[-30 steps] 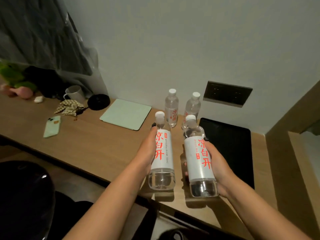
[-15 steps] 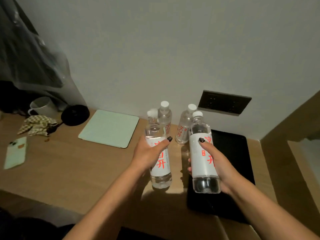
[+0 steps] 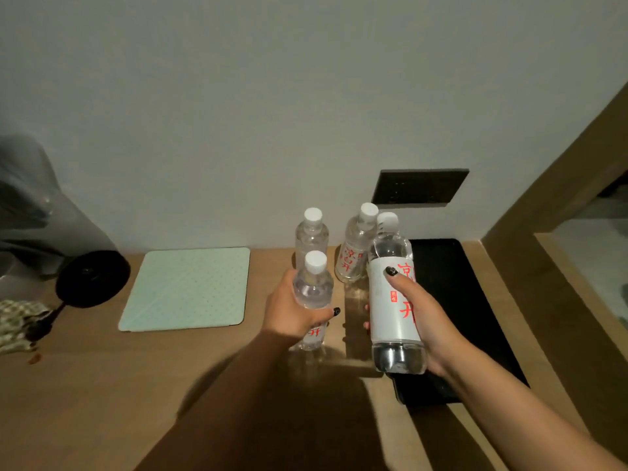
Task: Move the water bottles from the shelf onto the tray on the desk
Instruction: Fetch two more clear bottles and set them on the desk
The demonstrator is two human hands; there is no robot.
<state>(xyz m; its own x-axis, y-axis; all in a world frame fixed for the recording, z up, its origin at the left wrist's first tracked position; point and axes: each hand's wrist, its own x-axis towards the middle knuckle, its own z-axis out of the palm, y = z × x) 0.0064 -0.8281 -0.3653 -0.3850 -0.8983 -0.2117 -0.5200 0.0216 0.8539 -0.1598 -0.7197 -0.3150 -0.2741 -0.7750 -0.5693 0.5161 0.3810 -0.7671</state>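
Note:
My left hand (image 3: 291,311) grips a clear water bottle (image 3: 312,287) with a white cap and red lettering, its base low over or on the wooden desk (image 3: 102,385). My right hand (image 3: 421,317) holds a second, white-labelled bottle (image 3: 390,300) upright in the air at the left edge of the black tray (image 3: 452,300). Two more bottles stand on the desk by the wall: one at the back left (image 3: 311,232), one at the back right (image 3: 355,253), just left of the tray.
A pale green mat (image 3: 187,288) lies on the desk to the left. Further left sit a round black object (image 3: 91,278) and a patterned cloth (image 3: 17,321). A dark socket panel (image 3: 419,186) is on the wall. A wooden frame (image 3: 543,215) rises at the right.
Both hands have carried their bottles forward toward the wall. The left bottle has come down close behind the two standing bottles; the right bottle has moved to the tray's left edge.

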